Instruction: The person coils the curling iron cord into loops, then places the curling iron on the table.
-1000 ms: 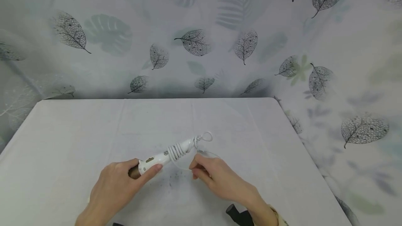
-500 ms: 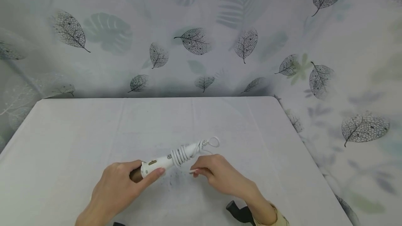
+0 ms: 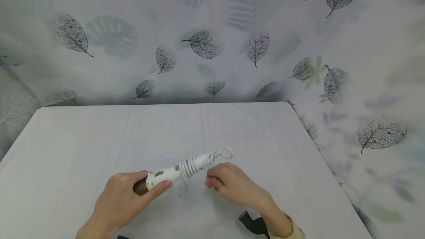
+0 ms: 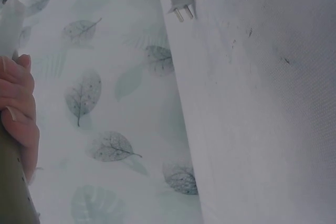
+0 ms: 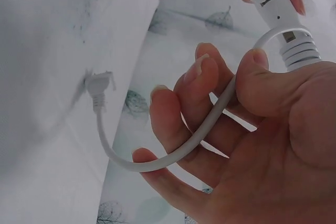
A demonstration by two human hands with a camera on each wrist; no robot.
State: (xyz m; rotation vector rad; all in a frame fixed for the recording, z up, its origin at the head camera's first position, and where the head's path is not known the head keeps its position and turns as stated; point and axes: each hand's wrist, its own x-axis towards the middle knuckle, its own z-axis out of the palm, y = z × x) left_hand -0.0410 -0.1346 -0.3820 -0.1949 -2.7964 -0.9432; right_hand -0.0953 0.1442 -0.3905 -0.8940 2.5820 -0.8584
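A white-handled hair styling iron (image 3: 167, 174) slants across the near middle of the table in the head view. My left hand (image 3: 121, 196) grips its brown barrel end, with the thumb along the white handle. White power cord (image 3: 189, 167) is wound in several turns round the handle, and a loop stands out at its far tip. My right hand (image 3: 234, 187) holds the free length of cord to the right of the turns. In the right wrist view the thumb presses this cord (image 5: 202, 124) against the curled fingers. Its two-pin plug (image 5: 98, 83) dangles at the cord's end.
White cloth covers the table (image 3: 83, 139), which meets leaf-printed sheeting (image 3: 206, 17) at the back and right side. A black curved piece (image 3: 254, 226) sits by the right wrist. Dark specks mark the cloth below the iron.
The iron's looped tip has swung a little right and toward me. My right hand has shifted slightly right with the cord, while the left hand keeps its grip on the barrel.
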